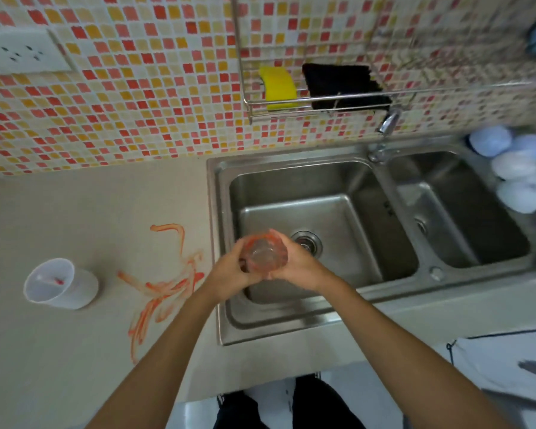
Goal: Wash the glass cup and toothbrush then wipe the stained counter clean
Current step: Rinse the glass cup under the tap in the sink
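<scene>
A glass cup [264,253] smeared with orange-red residue is held over the front left of the left sink basin [347,212]. My left hand [229,272] grips its left side and my right hand [294,263] wraps its right side. On the beige counter [75,205] an orange-red stain [164,283] runs in streaks just left of the sink. Further left stands a white plastic cup [59,284], and a toothbrush [51,280] with a red tip lies inside it.
A faucet [384,131] sits between the two steel basins; no water shows. Above, a wire rack [322,100] holds a yellow sponge [277,85] and a black cloth [344,85]. White bowls [517,171] crowd the far right, blurred. A wall socket [22,52] is upper left.
</scene>
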`<state>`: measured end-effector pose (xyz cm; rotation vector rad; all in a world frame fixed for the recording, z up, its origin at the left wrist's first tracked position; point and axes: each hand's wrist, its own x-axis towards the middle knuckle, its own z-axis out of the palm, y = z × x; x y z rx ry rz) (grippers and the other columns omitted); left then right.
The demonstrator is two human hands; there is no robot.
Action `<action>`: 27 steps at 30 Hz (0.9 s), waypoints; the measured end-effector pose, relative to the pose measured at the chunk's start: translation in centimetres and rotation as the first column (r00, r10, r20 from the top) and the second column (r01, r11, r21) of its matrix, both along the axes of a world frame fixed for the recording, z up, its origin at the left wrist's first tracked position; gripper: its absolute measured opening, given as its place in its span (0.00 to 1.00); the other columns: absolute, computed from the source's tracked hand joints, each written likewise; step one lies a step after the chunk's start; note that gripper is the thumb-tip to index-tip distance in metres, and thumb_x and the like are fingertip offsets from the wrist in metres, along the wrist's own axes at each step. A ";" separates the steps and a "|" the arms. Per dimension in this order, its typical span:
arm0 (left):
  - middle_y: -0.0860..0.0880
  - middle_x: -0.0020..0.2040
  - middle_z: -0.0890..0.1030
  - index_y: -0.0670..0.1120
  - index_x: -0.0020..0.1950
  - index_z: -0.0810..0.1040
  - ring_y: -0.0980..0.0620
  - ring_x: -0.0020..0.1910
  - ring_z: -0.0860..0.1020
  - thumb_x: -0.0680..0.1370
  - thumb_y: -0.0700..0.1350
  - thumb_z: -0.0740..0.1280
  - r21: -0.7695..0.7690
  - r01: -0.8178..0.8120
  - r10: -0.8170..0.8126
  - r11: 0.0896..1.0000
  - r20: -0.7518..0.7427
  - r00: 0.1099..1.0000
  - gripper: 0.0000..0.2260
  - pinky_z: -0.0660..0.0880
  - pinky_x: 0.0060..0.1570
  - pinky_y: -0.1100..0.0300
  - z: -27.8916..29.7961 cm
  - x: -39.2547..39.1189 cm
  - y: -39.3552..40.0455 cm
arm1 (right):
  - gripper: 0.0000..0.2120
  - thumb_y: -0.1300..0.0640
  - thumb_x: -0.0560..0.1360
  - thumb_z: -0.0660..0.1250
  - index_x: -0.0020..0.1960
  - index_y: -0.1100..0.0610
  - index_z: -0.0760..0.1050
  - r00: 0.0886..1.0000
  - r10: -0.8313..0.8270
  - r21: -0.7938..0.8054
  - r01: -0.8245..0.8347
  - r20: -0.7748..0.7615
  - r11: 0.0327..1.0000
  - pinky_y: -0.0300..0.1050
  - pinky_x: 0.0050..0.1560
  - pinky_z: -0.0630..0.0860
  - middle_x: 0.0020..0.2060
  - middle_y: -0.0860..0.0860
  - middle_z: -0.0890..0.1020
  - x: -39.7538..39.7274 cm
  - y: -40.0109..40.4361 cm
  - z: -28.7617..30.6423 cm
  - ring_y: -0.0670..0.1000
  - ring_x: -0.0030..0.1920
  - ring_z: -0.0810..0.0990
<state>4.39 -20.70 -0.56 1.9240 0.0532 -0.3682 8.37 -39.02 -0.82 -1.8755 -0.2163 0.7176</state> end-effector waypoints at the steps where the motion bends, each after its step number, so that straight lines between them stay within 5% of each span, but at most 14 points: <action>1: 0.54 0.59 0.79 0.51 0.69 0.68 0.66 0.53 0.78 0.67 0.42 0.79 -0.013 0.003 -0.003 1.000 0.004 1.000 0.34 0.75 0.54 0.70 -0.2 0.2 -1.0 | 0.47 0.64 0.66 0.76 0.78 0.54 0.54 0.999 0.002 0.012 -0.002 -0.033 1.000 0.49 0.69 0.69 0.66 0.49 0.72 0.2 -1.1 -0.2 0.49 0.68 0.72; 4: 0.55 0.57 0.79 0.53 0.65 0.70 0.66 0.52 0.78 0.66 0.40 0.80 -0.002 -0.005 0.005 1.000 0.022 1.000 0.32 0.74 0.50 0.73 -0.8 0.6 -4.2 | 0.40 0.73 0.71 0.66 0.78 0.57 0.54 0.991 -0.044 0.054 0.051 -0.128 0.997 0.45 0.66 0.70 0.66 0.51 0.71 0.9 -4.1 -1.6 0.51 0.69 0.70; 7: 0.53 0.59 0.77 0.54 0.63 0.71 0.58 0.54 0.78 0.61 0.47 0.81 0.051 -0.051 0.048 0.997 0.069 0.996 0.33 0.76 0.54 0.61 -2.1 1.0 -6.8 | 0.35 0.78 0.70 0.57 0.75 0.58 0.63 0.992 -0.118 -0.079 0.114 -0.043 0.990 0.44 0.69 0.68 0.67 0.55 0.74 1.2 -7.6 -3.4 0.54 0.69 0.71; 10: 0.52 0.59 0.72 0.53 0.63 0.69 0.55 0.57 0.74 0.59 0.49 0.81 0.188 -0.096 0.077 0.977 0.108 0.991 0.36 0.71 0.61 0.60 -3.6 1.5 -8.6 | 0.26 0.68 0.74 0.60 0.71 0.56 0.72 0.977 -0.009 -0.471 0.111 0.213 0.875 0.44 0.67 0.68 0.65 0.55 0.78 0.7 -12.5 -5.2 0.55 0.65 0.76; 14: 0.49 0.58 0.64 0.49 0.68 0.68 0.48 0.55 0.74 0.61 0.46 0.81 0.394 -0.080 0.059 0.916 0.064 0.996 0.38 0.71 0.62 0.57 -5.2 2.3 -9.9 | 0.17 0.52 0.81 0.57 0.64 0.58 0.75 0.962 0.230 -0.695 -0.064 0.148 0.716 0.50 0.62 0.71 0.60 0.57 0.80 0.1 -17.1 -7.6 0.58 0.58 0.77; 19: 0.43 0.61 0.66 0.52 0.70 0.66 0.42 0.59 0.69 0.63 0.54 0.79 0.696 -0.012 -0.002 0.718 0.018 1.000 0.39 0.63 0.69 0.45 -6.5 3.7 -11.4 | 0.19 0.48 0.82 0.52 0.51 0.56 0.78 0.908 0.305 -0.730 0.002 0.288 0.684 0.47 0.48 0.74 0.47 0.54 0.82 -0.5 -17.8 -8.5 0.56 0.47 0.81; 22: 0.45 0.61 0.66 0.56 0.71 0.64 0.44 0.62 0.68 0.64 0.55 0.77 0.819 0.042 -0.092 0.572 0.013 0.996 0.38 0.56 0.71 0.43 -7.0 4.1 -12.1 | 0.20 0.47 0.81 0.51 0.50 0.57 0.78 0.909 0.293 -0.729 0.017 0.296 0.684 0.48 0.48 0.76 0.47 0.55 0.82 -0.4 -17.6 -8.8 0.56 0.47 0.80; 27: 0.45 0.60 0.66 0.57 0.70 0.65 0.45 0.60 0.68 0.65 0.53 0.77 0.910 0.061 -0.143 0.410 -0.001 0.990 0.37 0.59 0.66 0.43 -7.2 4.6 -13.3 | 0.21 0.48 0.81 0.51 0.53 0.59 0.78 0.907 0.292 -0.717 0.016 0.305 0.697 0.49 0.51 0.76 0.50 0.56 0.82 -0.4 -18.0 -9.0 0.57 0.50 0.80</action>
